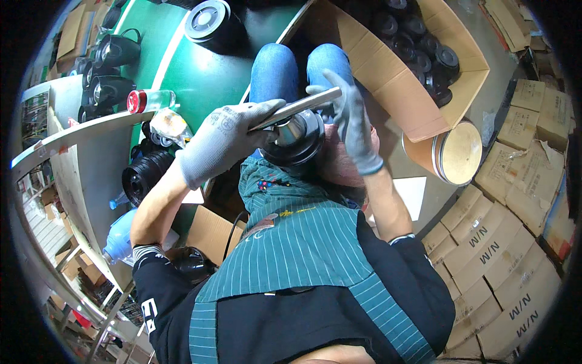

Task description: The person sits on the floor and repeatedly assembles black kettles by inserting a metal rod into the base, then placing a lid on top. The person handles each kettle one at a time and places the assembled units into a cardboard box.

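My left hand (227, 136), in a grey glove, is closed around one end of a straight silver metal bar (309, 104). The bar slants up to the right across my lap. Beneath it sits a round black part (303, 151) with a shiny metal cylinder (291, 130) at its centre, partly hidden by my left hand and the bar. My right hand (356, 127), gloved too, is at the bar's far end with its fingers apart. Whether it touches the bar is hard to make out.
An open cardboard box (418, 121) of black round parts stands ahead right, near a drum (461, 151). On the green table (182, 67) are a black lidded round part (209, 24) and a red-capped jar (151, 101). Stacked cartons (485, 267) line the right.
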